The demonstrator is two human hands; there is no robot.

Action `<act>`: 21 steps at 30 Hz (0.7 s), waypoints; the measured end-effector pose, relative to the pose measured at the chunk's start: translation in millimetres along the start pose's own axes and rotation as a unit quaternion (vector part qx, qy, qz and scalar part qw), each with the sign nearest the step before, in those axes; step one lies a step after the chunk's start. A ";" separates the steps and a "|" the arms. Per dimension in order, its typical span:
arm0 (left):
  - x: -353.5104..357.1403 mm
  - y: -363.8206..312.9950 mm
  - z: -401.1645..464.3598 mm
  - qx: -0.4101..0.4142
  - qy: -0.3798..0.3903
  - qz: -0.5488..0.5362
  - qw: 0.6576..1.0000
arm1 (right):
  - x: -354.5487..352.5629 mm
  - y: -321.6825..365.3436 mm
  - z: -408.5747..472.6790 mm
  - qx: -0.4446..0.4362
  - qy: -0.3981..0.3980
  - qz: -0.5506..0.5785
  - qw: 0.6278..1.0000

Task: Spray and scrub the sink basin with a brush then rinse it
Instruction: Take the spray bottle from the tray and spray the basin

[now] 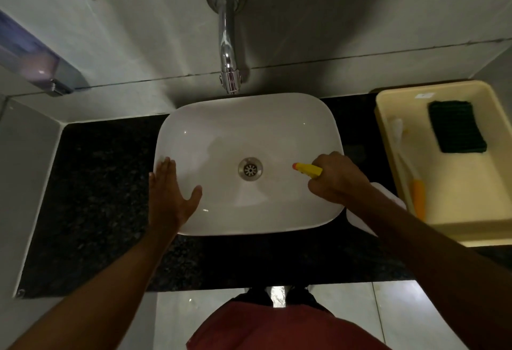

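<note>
Two hands at sink basin [221, 133] on dark tabletop [91, 183]. Left hand [170, 197] flat on rim, fingers spread, likely bracing. Right hand [336, 178] grip clamped on spray bottle [309, 169], nozzle aimed toward drain [250, 169]. Brush [412, 180] waits in tray [471, 225] beside basin.

Grey marbled wall tiles [346, 17] rose behind a black speckled stone counter [105, 183], which was set into a pale-walled recess. A wall-mounted dispenser [36, 64] hung at the left. Glossy light floor tiles [360, 313] caught a bright reflection, while the room stayed dim.
</note>
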State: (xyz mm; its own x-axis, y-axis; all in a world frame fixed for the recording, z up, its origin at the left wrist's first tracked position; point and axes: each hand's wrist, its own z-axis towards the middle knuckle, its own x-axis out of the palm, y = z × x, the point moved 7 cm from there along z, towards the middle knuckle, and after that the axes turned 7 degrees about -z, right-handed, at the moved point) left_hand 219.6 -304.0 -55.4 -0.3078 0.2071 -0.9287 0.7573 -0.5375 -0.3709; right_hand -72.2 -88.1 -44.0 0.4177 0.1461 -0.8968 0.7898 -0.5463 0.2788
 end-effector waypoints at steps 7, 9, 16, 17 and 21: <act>4.0 2.7 2.7 -0.003 0.009 0.022 1.000 | -2.8 -1.7 -7.2 0.017 0.000 0.020 1.000; 4.2 2.6 2.7 -0.003 0.009 0.018 1.000 | -0.6 -0.5 -6.7 0.007 0.015 0.034 0.999; 3.4 2.3 1.5 0.000 -0.002 0.007 1.000 | -0.3 -7.5 -11.6 0.037 -0.003 0.051 0.998; 3.6 2.8 1.4 0.000 -0.002 0.005 1.000 | -0.8 -4.5 -11.9 0.027 0.002 0.066 0.997; 1.5 3.4 1.0 0.005 -0.009 -0.007 1.000 | -5.6 -7.8 -17.8 0.051 -0.035 0.040 0.997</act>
State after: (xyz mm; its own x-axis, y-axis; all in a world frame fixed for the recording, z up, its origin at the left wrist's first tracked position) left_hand 221.2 -306.4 -58.1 -0.3288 0.1995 -0.9231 0.7474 -0.5425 -0.3835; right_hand -72.7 -70.0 -35.0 0.4420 0.0431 -0.8960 0.7046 -0.6348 0.3171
